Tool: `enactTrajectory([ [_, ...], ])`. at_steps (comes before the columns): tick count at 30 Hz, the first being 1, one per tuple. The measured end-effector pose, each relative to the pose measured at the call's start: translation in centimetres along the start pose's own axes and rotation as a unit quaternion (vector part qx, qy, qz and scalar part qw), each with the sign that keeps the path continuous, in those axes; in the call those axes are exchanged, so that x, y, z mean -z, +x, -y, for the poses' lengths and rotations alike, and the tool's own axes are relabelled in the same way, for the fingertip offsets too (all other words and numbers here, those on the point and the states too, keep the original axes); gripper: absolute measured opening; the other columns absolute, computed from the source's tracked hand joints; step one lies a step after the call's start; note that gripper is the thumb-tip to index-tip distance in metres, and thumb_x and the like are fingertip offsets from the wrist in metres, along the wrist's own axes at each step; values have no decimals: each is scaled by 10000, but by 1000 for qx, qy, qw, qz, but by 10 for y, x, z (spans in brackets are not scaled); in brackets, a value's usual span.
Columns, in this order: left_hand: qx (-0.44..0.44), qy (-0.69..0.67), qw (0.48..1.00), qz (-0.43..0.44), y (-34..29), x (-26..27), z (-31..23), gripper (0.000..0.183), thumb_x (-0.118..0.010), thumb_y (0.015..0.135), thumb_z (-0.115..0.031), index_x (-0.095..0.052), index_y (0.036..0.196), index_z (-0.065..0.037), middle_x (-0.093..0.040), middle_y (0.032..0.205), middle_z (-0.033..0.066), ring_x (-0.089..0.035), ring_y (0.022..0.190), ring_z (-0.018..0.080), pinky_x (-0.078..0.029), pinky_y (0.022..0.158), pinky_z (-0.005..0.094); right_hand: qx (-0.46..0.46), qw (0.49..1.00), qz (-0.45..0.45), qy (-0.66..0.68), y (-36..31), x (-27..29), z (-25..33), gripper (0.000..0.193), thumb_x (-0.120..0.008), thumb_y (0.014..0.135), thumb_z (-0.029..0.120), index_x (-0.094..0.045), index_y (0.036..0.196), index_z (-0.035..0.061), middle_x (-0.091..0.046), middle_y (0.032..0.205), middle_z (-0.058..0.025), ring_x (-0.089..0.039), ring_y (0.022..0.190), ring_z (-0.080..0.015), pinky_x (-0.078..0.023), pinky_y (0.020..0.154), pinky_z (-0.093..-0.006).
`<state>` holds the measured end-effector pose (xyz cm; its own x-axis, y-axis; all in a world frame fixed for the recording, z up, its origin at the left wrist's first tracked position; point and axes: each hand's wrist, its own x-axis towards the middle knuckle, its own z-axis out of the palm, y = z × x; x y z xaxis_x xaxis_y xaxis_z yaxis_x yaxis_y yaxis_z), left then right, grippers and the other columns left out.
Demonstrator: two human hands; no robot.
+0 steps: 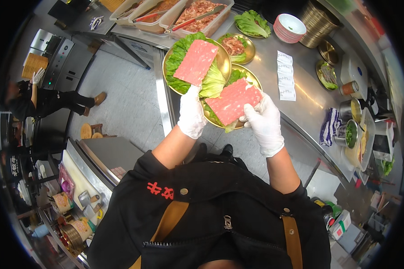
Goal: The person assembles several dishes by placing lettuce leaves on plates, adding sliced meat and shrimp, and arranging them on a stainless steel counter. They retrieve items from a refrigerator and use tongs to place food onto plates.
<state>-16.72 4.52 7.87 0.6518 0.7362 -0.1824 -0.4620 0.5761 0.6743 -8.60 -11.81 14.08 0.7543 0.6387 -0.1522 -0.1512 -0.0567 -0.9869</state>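
- The left marbled meat slice [196,60] is showing just beyond my left hand [192,113], the right marbled meat slice [232,102] left of my right hand [265,124].
- Both are looking light, soft, slippery; I'm favouring edge holds.
- My right hand is pinching its slice's edge; my left hand's grip I cannot tell.
- Both forearms are pointing forward.

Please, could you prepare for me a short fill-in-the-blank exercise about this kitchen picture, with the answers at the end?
1. The gloves on the left hand and the right hand are ____ in colour.
2. In the picture, the left meat slab partly covers green leaves of ____.
3. The shiny round plate behind the left meat slab has the colour of ____.
4. The paper strip on the counter is nearer to the ____ hand.

Missing words: white; lettuce; gold; right.
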Motion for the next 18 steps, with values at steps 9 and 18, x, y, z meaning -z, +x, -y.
enactTrajectory([
  [9,65,-8,996,-52,2,15,-3,366,-502,981,-166,-509,1314,-13,-616,1218,128,-632,1096,256,-528,945,412,-32,957,-54,-283,3,-29,-7,858,-651,872,78,-119,1529,-65,-649,698,-117,-657,589,-171,-543,597,-300],
  [18,114,-32,992,-47,5,33,0,327,-550,983,-167,-552,1272,-13,-639,1167,104,-659,1015,227,-561,860,386,164,812,-94,-553,-16,-30,4,600,-676,878,189,-455,1413,35,-622,906,-101,-626,830,-292,-525,728,-389],
])
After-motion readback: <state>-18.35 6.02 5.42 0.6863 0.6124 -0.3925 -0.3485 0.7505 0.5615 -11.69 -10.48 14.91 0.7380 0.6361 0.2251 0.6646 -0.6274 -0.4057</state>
